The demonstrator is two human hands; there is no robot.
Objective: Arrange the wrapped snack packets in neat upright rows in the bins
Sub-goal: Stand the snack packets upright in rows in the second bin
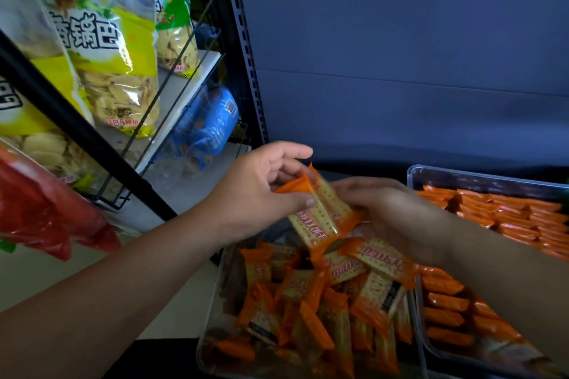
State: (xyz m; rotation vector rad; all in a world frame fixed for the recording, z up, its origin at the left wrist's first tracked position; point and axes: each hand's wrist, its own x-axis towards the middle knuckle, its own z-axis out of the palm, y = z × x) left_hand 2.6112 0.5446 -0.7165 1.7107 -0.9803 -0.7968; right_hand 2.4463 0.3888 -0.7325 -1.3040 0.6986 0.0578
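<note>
Head view, and both hands are up over the left-hand clear bin [207, 326]. The left hand [261, 191] pinches a small bundle of orange cracker packets [320, 218] between thumb and curled fingers. The right hand [397, 215] closes in on the bundle's other side, its fingers curled against the wrappers. The bundle hangs tilted above the bin's far end. Below it, loose packets [308, 311] lie jumbled every which way, filling the bin. Just beside it on the right, touching wall to wall, sits a second bin [414, 177], with rows of packets [517, 215] standing on edge, packed tight. Behind both rises a dark blue-grey back panel [400, 55], with a slotted upright [243, 40] at its left edge. Further left, a black wire rack [172, 80] carries big yellow-green crisp bags [114, 64] and a blue pack [206, 126]. A red bag [43, 218] pokes in at the left edge.
</note>
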